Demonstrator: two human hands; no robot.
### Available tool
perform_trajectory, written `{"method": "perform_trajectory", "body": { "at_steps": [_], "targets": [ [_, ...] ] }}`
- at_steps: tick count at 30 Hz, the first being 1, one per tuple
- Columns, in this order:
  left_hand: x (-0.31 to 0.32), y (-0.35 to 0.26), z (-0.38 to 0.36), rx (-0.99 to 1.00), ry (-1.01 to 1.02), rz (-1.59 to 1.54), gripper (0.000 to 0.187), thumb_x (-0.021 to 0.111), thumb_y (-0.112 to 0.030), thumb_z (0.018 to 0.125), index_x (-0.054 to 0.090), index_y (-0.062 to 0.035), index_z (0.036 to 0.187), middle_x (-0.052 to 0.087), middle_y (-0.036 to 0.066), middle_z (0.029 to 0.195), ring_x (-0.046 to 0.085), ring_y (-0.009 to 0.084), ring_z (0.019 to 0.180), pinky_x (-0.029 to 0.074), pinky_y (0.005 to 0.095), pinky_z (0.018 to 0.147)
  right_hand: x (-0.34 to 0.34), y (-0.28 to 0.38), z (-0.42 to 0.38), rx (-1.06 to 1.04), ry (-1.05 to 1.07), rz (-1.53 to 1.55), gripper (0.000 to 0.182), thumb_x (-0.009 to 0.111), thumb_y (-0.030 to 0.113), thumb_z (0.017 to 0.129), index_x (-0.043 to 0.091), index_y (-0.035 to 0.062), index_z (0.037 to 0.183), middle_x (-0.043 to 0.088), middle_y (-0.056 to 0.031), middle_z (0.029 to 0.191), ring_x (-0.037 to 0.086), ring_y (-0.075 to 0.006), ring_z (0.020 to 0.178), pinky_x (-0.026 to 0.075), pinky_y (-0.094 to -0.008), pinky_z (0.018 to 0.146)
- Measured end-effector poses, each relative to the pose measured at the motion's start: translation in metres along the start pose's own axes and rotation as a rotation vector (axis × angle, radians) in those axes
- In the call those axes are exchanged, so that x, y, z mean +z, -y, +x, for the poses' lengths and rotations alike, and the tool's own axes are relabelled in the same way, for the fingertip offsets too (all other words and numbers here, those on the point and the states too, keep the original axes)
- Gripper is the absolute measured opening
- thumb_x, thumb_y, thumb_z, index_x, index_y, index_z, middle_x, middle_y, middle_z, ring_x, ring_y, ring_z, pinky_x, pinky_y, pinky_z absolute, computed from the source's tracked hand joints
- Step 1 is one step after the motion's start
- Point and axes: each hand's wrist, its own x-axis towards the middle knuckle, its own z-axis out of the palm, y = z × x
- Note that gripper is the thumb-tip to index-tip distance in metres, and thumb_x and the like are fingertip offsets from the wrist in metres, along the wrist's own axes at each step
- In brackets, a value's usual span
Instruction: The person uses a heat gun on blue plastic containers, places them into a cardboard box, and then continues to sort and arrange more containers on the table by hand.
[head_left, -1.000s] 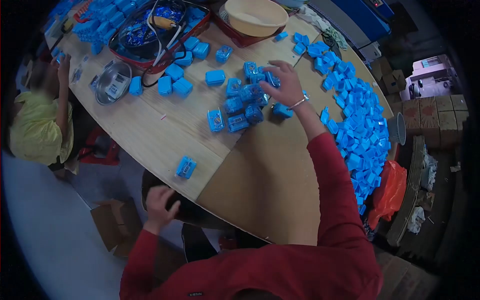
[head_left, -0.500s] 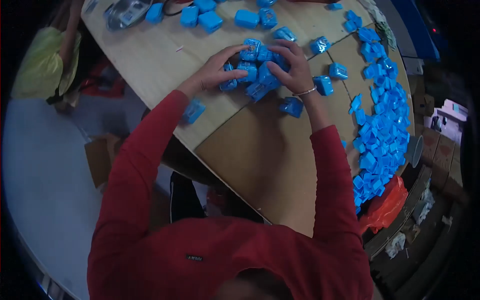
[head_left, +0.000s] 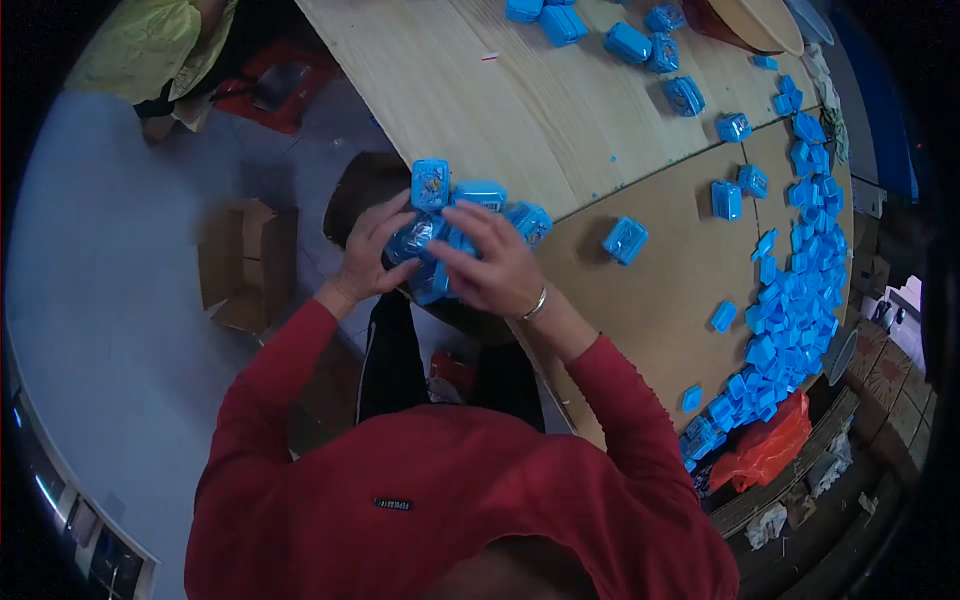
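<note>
Several small blue plastic boxes in clear wrapping [head_left: 430,183] are bunched between my two hands at the table's near left edge. My left hand [head_left: 368,258] curves round the bunch from the left, its thumb against a lower box. From the right, my right hand [head_left: 498,268], with a bracelet at the wrist, presses on the same bunch, slightly blurred. Some of the lower boxes are partly hidden by my fingers. A single wrapped blue box [head_left: 626,240] lies to the right of my right hand.
Other wrapped boxes [head_left: 628,43] lie across the wooden table [head_left: 450,90]. A long heap of loose blue pieces [head_left: 800,290] lines the right side, near an orange-red bag [head_left: 770,445]. An open cardboard box [head_left: 225,265] stands on the floor. Someone's yellow clothing [head_left: 135,45] shows upper left.
Both hands have drawn the bunch of blue boxes across the table towards its near left edge. The camera's view has shifted too, showing more floor beneath the edge.
</note>
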Motion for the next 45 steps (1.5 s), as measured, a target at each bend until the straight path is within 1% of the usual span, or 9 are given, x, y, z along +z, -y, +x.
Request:
{"method": "perform_trajectory", "body": {
  "at_steps": [5,10,14,19,27,31,34,36,45],
  "targets": [
    [0.000,0.013,-0.065,-0.141,0.142,-0.021,0.045,0.069,-0.019,0.075,0.055,-0.0038,0.115,0.049,0.015,0.134,0.050,0.0350,0.117,0.039,0.0430,0.099,0.042,0.035,-0.007,-0.127,0.355,0.031,0.037,0.060,0.015,0.080,0.058,0.0115,0.117,0.042,-0.0153,0.140,0.040,-0.0287,0.131,0.033,-0.0475,0.104],
    [-0.020,0.024,-0.059,-0.243,-0.023,0.100,0.043,0.066,-0.017,0.077,0.054,-0.0022,0.116,0.049,0.018,0.132,0.049,0.0357,0.116,0.039,0.0429,0.099,-0.048,-0.015,-0.031,0.082,-0.091,-0.303,0.045,0.066,0.012,0.072,0.061,0.0153,0.117,0.052,-0.0133,0.130,0.047,-0.0295,0.123,0.037,-0.0455,0.101],
    [-0.043,0.004,0.060,-0.020,-0.177,0.032,0.048,0.067,-0.019,0.077,0.052,-0.0012,0.119,0.049,0.023,0.129,0.049,0.0402,0.115,0.040,0.0451,0.097,-0.170,-0.119,-0.072,0.605,-0.458,-0.644,0.048,0.069,0.018,0.076,0.058,0.0111,0.122,0.048,-0.0194,0.130,0.046,-0.0394,0.118,0.039,-0.0452,0.099],
    [0.016,-0.042,0.278,0.377,0.005,0.088,0.061,0.074,-0.023,0.073,0.049,-0.0058,0.125,0.047,0.018,0.132,0.048,0.0382,0.118,0.041,0.0446,0.098,-0.236,-0.242,-0.109,0.729,-0.389,-0.721,0.073,0.077,0.036,0.070,0.049,0.0113,0.132,0.038,-0.0242,0.137,0.039,-0.0424,0.125,0.038,-0.0464,0.101],
    [0.176,-0.041,0.481,-0.084,0.219,0.352,0.084,0.070,-0.053,0.069,0.044,-0.0049,0.133,0.043,0.022,0.136,0.039,0.0407,0.125,0.036,0.0456,0.103,-0.249,-0.260,-0.112,0.636,-0.278,-0.628,0.059,0.074,0.034,0.069,0.058,0.0136,0.121,0.052,-0.0158,0.119,0.047,-0.0358,0.110,0.038,-0.0429,0.097],
    [0.217,-0.053,0.459,0.289,0.259,0.230,0.059,0.067,-0.052,0.071,0.062,-0.0053,0.107,0.060,0.013,0.105,0.051,0.0336,0.110,0.043,0.0467,0.090,-0.272,-0.280,-0.116,0.604,-0.439,-0.623,0.059,0.071,0.040,0.072,0.057,0.0161,0.125,0.050,-0.0168,0.125,0.047,-0.0363,0.113,0.037,-0.0459,0.098],
    [0.211,-0.092,0.420,0.344,0.401,0.441,0.052,0.067,-0.050,0.070,0.065,-0.0070,0.099,0.060,0.013,0.096,0.052,0.0316,0.107,0.044,0.0442,0.086,-0.269,-0.303,-0.114,0.613,-0.372,-0.477,0.063,0.069,0.043,0.074,0.054,0.0160,0.129,0.048,-0.0171,0.132,0.049,-0.0352,0.114,0.041,-0.0432,0.096],
    [0.216,-0.093,0.395,0.415,0.389,0.411,0.051,0.068,-0.049,0.067,0.065,-0.0084,0.098,0.059,0.012,0.098,0.051,0.0295,0.105,0.044,0.0435,0.083,-0.265,-0.298,-0.106,0.544,-0.254,-0.109,0.063,0.068,0.042,0.074,0.054,0.0140,0.129,0.049,-0.0173,0.131,0.052,-0.0331,0.111,0.043,-0.0416,0.095],
    [0.137,-0.083,0.252,0.411,0.346,0.311,0.040,0.072,-0.039,0.066,0.063,-0.0084,0.090,0.056,0.011,0.103,0.050,0.0303,0.106,0.042,0.0448,0.085,-0.167,-0.163,-0.106,0.459,-0.109,0.028,0.054,0.067,0.028,0.078,0.053,0.0137,0.128,0.053,-0.0151,0.126,0.057,-0.0336,0.105,0.048,-0.0400,0.088]
  ]
}}
